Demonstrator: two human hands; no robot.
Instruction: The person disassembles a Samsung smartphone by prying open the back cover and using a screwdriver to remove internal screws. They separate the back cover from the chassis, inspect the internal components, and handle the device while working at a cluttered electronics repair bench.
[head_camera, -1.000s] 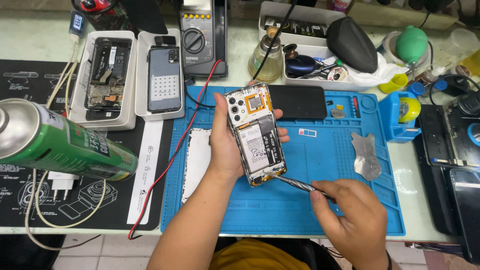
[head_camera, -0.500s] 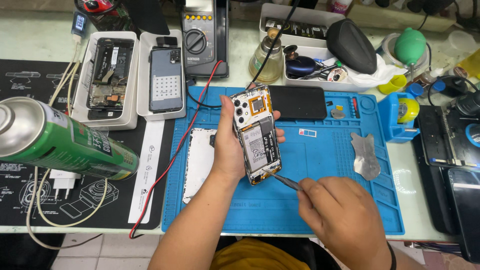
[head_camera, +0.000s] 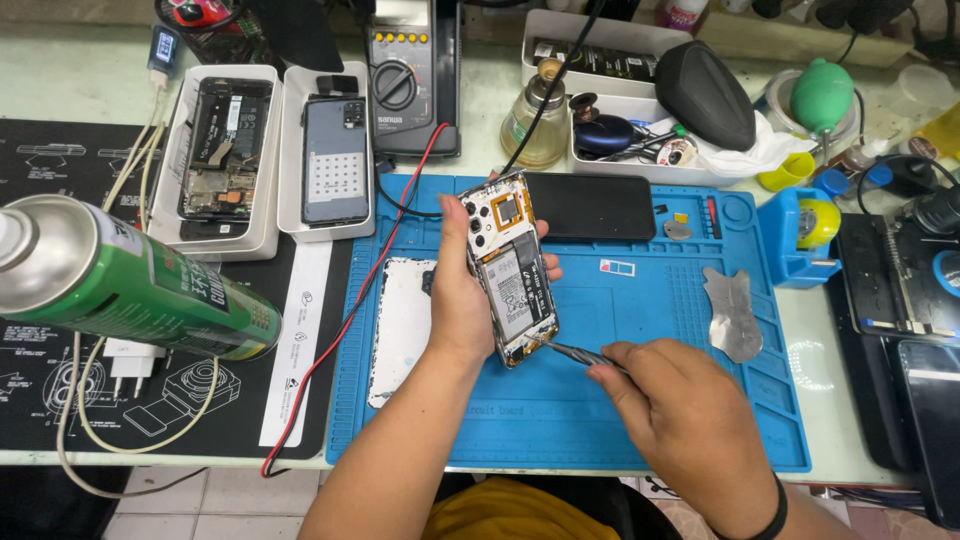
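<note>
- The left hand (head_camera: 462, 300) grasps an opened phone (head_camera: 510, 268), back cover off, holding it tilted above the blue work mat (head_camera: 640, 400); fingers wrap its far edge, thumb on the near side.
- The right hand (head_camera: 690, 425) pinches a thin metal tool (head_camera: 572, 352), its tip touching the phone's lower end; what the tip rests on is too small to tell.
- A green spray can (head_camera: 130, 285) with a printed label lies across the left foreground, over the black mat (head_camera: 60, 400), blocking part of it.
- A long white paper strip (head_camera: 300, 340) with small black marks lies between the 2 mats.
- 2 white trays (head_camera: 285, 150) behind the mats each hold 1 phone: one stripped open, one showing a grey back.
- A white back cover (head_camera: 400, 330) lies on the blue mat just beside the left wrist.
- A dark phone (head_camera: 590, 207) lies face down at the mat's far edge, right behind the held phone.
- A red wire (head_camera: 340, 330) runs from the multimeter (head_camera: 405, 80) along the blue mat's left edge.
- A flat metal pry sheet (head_camera: 735, 312) lies on the mat's right part, with a small red-and-blue sticker (head_camera: 617, 267) nearer the middle.
</note>
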